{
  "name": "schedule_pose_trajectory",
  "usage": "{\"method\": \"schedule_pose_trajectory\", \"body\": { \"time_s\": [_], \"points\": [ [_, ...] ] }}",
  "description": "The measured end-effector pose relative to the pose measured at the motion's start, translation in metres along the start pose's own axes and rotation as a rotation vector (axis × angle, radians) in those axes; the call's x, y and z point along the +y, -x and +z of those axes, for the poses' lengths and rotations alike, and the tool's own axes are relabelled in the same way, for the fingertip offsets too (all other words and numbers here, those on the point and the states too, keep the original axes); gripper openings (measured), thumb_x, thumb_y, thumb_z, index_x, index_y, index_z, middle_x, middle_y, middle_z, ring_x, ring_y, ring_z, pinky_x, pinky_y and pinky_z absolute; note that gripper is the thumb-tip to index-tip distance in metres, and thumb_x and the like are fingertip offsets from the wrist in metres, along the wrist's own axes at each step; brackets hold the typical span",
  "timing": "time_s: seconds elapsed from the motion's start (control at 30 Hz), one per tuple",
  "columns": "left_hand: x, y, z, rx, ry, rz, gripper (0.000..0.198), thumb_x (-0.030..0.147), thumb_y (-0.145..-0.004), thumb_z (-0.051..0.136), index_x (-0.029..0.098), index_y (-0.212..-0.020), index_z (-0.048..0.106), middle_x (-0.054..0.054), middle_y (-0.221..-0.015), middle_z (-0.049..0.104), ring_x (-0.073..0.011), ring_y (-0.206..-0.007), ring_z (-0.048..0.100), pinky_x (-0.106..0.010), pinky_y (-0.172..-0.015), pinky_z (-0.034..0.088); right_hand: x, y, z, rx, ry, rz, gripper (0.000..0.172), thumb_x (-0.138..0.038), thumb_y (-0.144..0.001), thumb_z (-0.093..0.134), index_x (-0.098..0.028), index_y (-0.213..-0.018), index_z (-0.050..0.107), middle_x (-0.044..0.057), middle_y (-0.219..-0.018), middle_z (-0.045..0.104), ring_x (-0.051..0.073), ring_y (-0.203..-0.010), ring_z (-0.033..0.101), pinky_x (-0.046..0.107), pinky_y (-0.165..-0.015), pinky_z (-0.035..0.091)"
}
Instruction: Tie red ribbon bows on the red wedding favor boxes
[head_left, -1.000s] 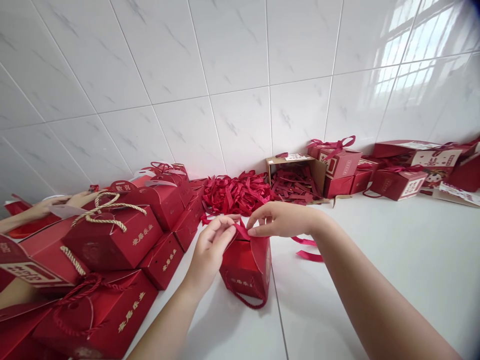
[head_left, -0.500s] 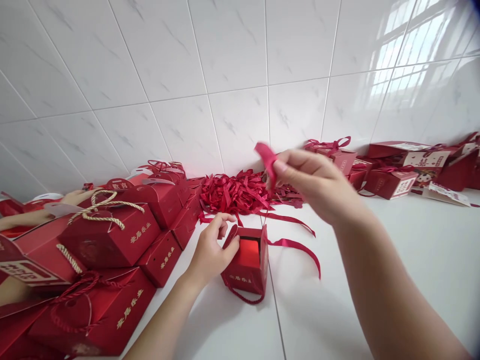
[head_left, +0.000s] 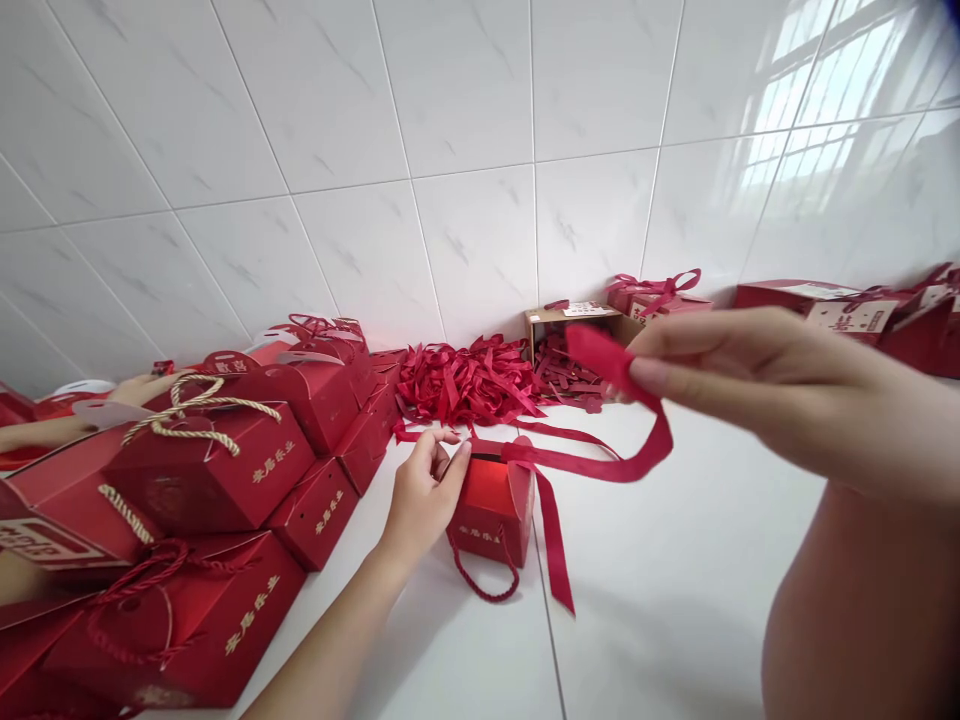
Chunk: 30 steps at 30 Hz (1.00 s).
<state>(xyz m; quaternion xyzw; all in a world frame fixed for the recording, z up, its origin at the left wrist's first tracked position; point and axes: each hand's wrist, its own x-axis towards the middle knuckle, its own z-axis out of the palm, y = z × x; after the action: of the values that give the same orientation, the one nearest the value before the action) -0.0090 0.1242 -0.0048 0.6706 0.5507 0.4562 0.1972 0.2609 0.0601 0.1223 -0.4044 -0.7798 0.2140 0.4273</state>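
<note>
A small red gift box (head_left: 491,515) with gold lettering and a red cord handle stands on the white tiled floor, its top open. My left hand (head_left: 424,495) grips the box's upper left edge, fingers curled on the flap. My right hand (head_left: 757,385) is raised close to the camera and pinches one end of a red ribbon (head_left: 600,455). The ribbon loops down to the box top and trails over the floor in front of the box.
Several larger red gift boxes (head_left: 217,465) with rope handles crowd the left. A heap of red ribbons (head_left: 465,380) and an open cardboard box (head_left: 570,320) lie by the tiled wall. More red boxes (head_left: 847,310) line the right. Another person's hand (head_left: 142,388) rests far left.
My right hand pulled the ribbon up off the box, then swung right and closer to the camera. The box's flaps came open. My left hand stayed on the box.
</note>
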Motion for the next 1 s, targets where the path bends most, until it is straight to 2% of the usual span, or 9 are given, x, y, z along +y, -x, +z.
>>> {"method": "schedule_pose_trajectory", "body": {
  "time_s": [0.1,0.23,0.3,0.47,0.57,0.67,0.73,0.87,1.0],
  "points": [
    [-0.001,0.0,0.0,0.008,-0.048,-0.004,0.017,0.036,-0.081,0.056,0.023,-0.089,0.05,0.008,-0.056,0.035,-0.013,-0.054,0.04,-0.024,-0.057,0.032,0.004,-0.009,0.009,-0.274,0.15,0.128,0.027,-0.042,-0.086,0.055,-0.021,-0.07,0.059,-0.002,-0.062,0.051,0.011,-0.054,0.045,0.024,-0.046,0.036],
    [-0.005,-0.001,0.002,-0.024,-0.033,-0.086,0.02,0.032,-0.077,0.06,0.024,-0.093,0.049,0.008,-0.058,0.043,-0.0136,-0.056,0.045,-0.025,-0.058,0.034,0.011,-0.033,0.035,-0.509,0.055,0.233,0.026,-0.037,-0.088,0.049,-0.019,-0.071,0.056,0.0,-0.072,0.06,0.012,-0.061,0.053,0.023,-0.051,0.041],
    [-0.006,-0.001,0.002,-0.034,-0.011,-0.121,0.023,0.032,-0.076,0.061,0.025,-0.093,0.049,0.008,-0.059,0.046,-0.0136,-0.057,0.046,-0.025,-0.058,0.034,0.018,-0.046,0.053,-0.578,-0.019,0.264,0.023,-0.032,-0.088,0.048,-0.018,-0.072,0.056,0.002,-0.077,0.063,0.014,-0.067,0.058,0.023,-0.054,0.044],
    [-0.003,0.0,0.004,-0.066,0.209,-0.168,0.021,0.035,-0.077,0.059,0.024,-0.093,0.05,0.006,-0.064,0.05,-0.0141,-0.061,0.049,-0.024,-0.057,0.036,0.045,-0.064,0.097,-0.653,-0.282,0.339,0.017,-0.024,-0.088,0.047,-0.018,-0.073,0.05,0.002,-0.073,0.065,0.013,-0.068,0.063,0.021,-0.059,0.047],
    [0.0,0.0,0.003,-0.07,0.374,-0.222,0.019,0.033,-0.077,0.058,0.022,-0.091,0.053,0.004,-0.069,0.054,-0.0133,-0.066,0.051,-0.023,-0.059,0.038,0.058,-0.068,0.112,-0.657,-0.359,0.366,0.016,-0.023,-0.09,0.047,-0.019,-0.074,0.048,0.0,-0.07,0.065,0.01,-0.062,0.063,0.019,-0.055,0.043],
    [0.003,-0.001,0.002,-0.098,0.535,-0.306,0.016,0.028,-0.074,0.056,0.02,-0.088,0.054,0.003,-0.073,0.057,-0.0123,-0.065,0.052,-0.022,-0.058,0.038,0.063,-0.069,0.114,-0.654,-0.374,0.368,0.016,-0.022,-0.09,0.046,-0.018,-0.075,0.05,0.0,-0.073,0.065,0.009,-0.058,0.063,0.018,-0.052,0.04],
    [0.004,0.0,0.001,-0.13,0.591,-0.339,0.017,0.026,-0.072,0.054,0.021,-0.088,0.053,0.004,-0.069,0.055,-0.0116,-0.06,0.05,-0.022,-0.054,0.037,0.064,-0.069,0.112,-0.67,-0.37,0.363,0.016,-0.022,-0.09,0.046,-0.018,-0.075,0.051,0.0,-0.073,0.065,0.009,-0.059,0.064,0.018,-0.053,0.04],
    [0.006,0.001,0.0,-0.158,0.602,-0.362,0.019,0.023,-0.069,0.055,0.022,-0.087,0.051,0.006,-0.063,0.049,-0.0102,-0.054,0.044,-0.021,-0.05,0.035,0.062,-0.068,0.109,-0.687,-0.316,0.361,0.017,-0.024,-0.09,0.046,-0.018,-0.076,0.053,0.0,-0.073,0.064,0.01,-0.06,0.063,0.02,-0.058,0.044],
    [0.007,0.002,-0.001,-0.216,0.58,-0.364,0.021,0.023,-0.069,0.056,0.023,-0.089,0.051,0.005,-0.068,0.052,-0.0117,-0.059,0.047,-0.021,-0.047,0.033,0.058,-0.067,0.108,-0.71,-0.246,0.345,0.017,-0.025,-0.088,0.05,-0.019,-0.073,0.055,-0.001,-0.069,0.063,0.012,-0.063,0.064,0.023,-0.064,0.047]
  ]
}}
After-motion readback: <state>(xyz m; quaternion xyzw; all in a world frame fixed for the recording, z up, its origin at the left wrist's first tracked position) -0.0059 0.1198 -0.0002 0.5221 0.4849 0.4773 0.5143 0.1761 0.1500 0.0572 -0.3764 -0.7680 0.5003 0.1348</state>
